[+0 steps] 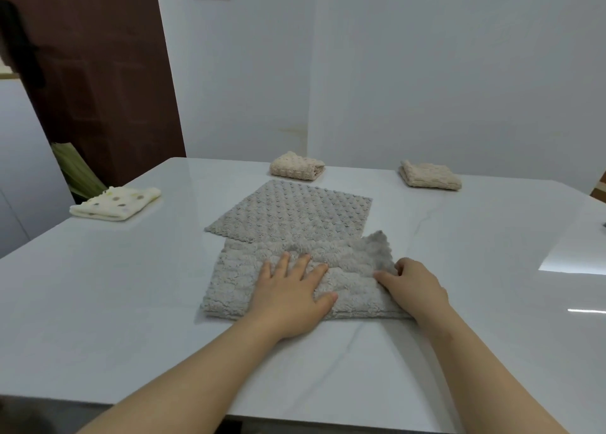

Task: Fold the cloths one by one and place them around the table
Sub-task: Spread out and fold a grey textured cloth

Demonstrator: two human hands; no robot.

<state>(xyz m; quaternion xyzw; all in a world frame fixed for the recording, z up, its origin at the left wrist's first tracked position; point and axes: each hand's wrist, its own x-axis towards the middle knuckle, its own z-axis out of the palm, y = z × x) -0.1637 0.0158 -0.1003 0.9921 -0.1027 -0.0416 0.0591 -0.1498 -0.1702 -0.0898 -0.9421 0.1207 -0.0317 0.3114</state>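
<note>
We see the left hand (290, 297) lying flat on the fluffy grey cloth (236, 279), fingers straight and spread, palm pressing the fabric down onto the white table (131, 302). It grips nothing. Just to the right of it, the right hand (414, 286) sits at the right edge of the same cloth. Its fingers are curled into the fabric there, taking hold of the edge. Just beyond its knuckles a ruffled flap of the cloth stands up off the table. The cloth under both hands looks doubled over, its near edge running between the two wrists.

Right past the left fingertips lies a flat grey dotted piece (292, 210), touching the fluffy cloth along its far side. We cannot tell whether it is a separate cloth or the unfolded part of the same one.

Further beyond the left hand, near the far edge of the table, rests a folded beige cloth (296, 166). A second folded beige cloth (430, 175) lies far beyond the right hand, well apart from the first. Far off to the left of the left hand, near the table's left edge, sits a folded cream spotted cloth (114, 203). Behind that corner we see a brown door (98, 73) and something green (77, 169) leaning low against it.
</note>
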